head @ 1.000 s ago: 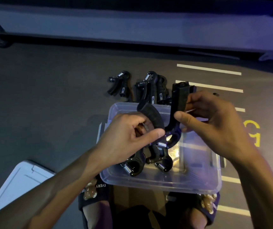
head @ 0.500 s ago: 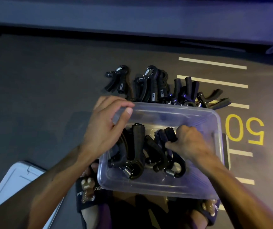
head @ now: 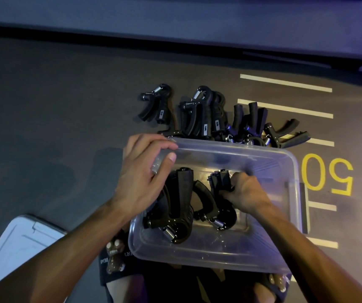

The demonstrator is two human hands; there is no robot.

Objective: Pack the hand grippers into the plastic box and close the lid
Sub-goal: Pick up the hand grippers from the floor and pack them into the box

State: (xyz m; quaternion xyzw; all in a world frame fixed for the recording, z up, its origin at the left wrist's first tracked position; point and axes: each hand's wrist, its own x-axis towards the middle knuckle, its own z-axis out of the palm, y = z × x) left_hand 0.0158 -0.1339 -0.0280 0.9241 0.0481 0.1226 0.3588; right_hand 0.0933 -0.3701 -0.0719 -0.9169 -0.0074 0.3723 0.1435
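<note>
**Hand grippers going into the clear box on the marked floor**

A dark grey floor (head: 55,127) carries pale painted stripes (head: 285,83) and a yellow "50" (head: 328,177); a dim ledge runs along the far edge. A clear rectangular plastic box (head: 219,254) sits in front of the person's sandalled feet (head: 114,259), and its pale lid (head: 16,243) lies on the floor to the left. The left hand (head: 140,182) reaches in from the lower left and grips the box's far-left corner, fingers over the rim and thumb inside. The right hand (head: 245,193) is down inside the box, its fingers curled round the handle of a black sprung hand gripper (head: 221,182). Another black hand gripper (head: 180,206) lies beside it in the box. More black hand grippers (head: 208,114) lie heaped on the floor just beyond the box's far wall
</note>
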